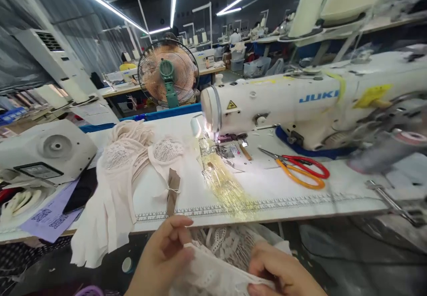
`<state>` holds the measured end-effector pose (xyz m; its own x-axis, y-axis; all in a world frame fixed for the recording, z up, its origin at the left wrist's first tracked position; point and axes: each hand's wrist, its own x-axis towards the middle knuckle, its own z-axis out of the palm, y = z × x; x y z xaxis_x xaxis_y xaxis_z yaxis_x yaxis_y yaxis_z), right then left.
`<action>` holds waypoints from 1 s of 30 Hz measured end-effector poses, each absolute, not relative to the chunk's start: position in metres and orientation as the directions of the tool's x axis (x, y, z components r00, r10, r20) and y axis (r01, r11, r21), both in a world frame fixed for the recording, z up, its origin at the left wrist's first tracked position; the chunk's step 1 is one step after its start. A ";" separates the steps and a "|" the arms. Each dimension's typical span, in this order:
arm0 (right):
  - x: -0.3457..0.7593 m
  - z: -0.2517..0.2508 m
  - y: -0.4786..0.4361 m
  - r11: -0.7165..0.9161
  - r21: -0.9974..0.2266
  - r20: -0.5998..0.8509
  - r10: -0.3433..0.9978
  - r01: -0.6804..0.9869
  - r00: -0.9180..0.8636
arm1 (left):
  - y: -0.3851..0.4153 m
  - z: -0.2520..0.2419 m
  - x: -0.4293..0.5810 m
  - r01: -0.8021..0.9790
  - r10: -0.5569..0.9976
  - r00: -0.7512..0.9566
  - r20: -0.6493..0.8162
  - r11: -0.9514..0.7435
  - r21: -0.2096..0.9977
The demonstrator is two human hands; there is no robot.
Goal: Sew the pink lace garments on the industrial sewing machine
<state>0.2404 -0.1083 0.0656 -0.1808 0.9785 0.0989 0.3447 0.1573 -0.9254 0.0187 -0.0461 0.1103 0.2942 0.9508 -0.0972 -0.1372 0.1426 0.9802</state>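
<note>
Below the table's front edge, my left hand [163,256] pinches one end of a white lace garment piece [216,269]. My right hand [280,269] grips the same piece by its edge farther right, fingers curled over it. Between the hands the edge runs slanting down to the right, and more patterned lace lies behind it. On the table beyond my left hand rests a single pale bra cup [166,152] with a brown strip [172,191] at its lower end. Left of that, a stack of pale bra pieces [116,167] hangs over the front edge.
A JUKI sewing machine [267,104] spans the right side. Yellowish clear film [223,180] runs from its needle area to the front edge. Red-and-orange scissors [296,169] lie right of it. Purple paper tags [50,211] lie at left; a fan [167,73] stands behind the table.
</note>
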 end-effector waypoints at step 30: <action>0.236 0.084 -0.121 0.238 -0.861 0.174 0.968 0.450 -0.179 | -0.033 0.111 0.055 0.186 0.296 0.940 0.172 -0.863 0.469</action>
<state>0.2364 -0.1214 0.0838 -0.1792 0.9683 0.1741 0.4502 0.2381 -0.8606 0.0550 -0.0328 0.1115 0.9397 0.2957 0.1716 0.1858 -0.8632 0.4695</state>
